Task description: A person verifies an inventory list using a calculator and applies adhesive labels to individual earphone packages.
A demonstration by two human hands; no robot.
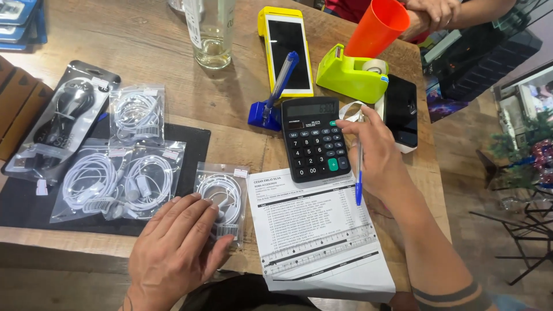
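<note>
the right hand (377, 155) grips a blue pen (359, 178) and one fingertip pokes the black calculator (315, 138). the left hand (175, 250) lies flat and loose on an earphone bag (222, 198). the printed list (314, 230) sits just under the pen, with more bags still past the left hand.

The left hand (175, 253) lay flat, palm down, fingers spread a little and pointing up-right. The right hand (374, 152) was raised — forefinger stretched forward to the left, other fingers curled in a loose grip — forearm reaching in from lower right.
</note>
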